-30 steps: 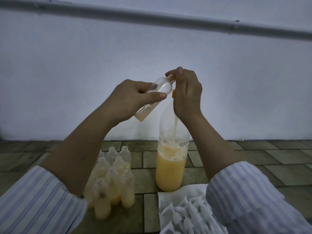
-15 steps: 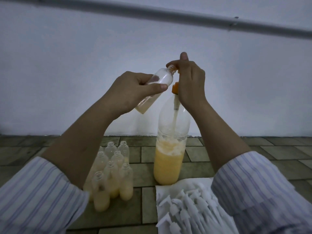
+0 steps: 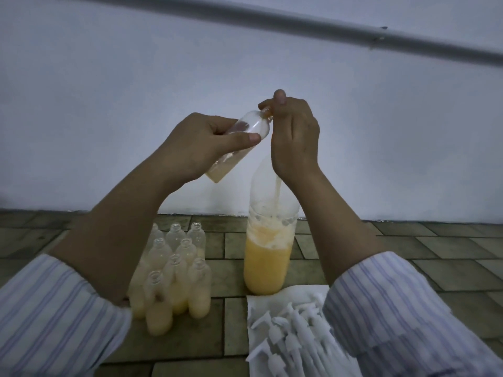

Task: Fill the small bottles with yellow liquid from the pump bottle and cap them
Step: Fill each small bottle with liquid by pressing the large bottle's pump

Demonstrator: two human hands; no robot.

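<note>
The small bottle (image 3: pixel 239 145) is held up in the air, tilted, its long axis running from its base at about 7 o'clock to its neck at about 1 o'clock, where the mouth meets the orange spout under the other hand. A shallow layer of yellow liquid sits at its lower end. It hangs above and to the 10 o'clock side of the big pump bottle (image 3: pixel 268 240), which stands upright on the tiled floor (image 3: pixel 408 248), a little under half full.

Compared with half a second ago, the right hand has come down a little over the pump top, hiding the orange collar that showed then; the small bottle's tilt is much the same.

The left hand (image 3: pixel 201 142) grips the small bottle, fingers curled behind it and thumb laid across its front. The right hand (image 3: pixel 294 137) is curled round the pump head, one fingertip pointing up.

At 7 o'clock from the pump bottle stands a cluster of filled, uncapped bottles (image 3: pixel 174 276). At 5 o'clock, white caps (image 3: pixel 288 341) lie on a white sheet (image 3: pixel 294 292).
</note>
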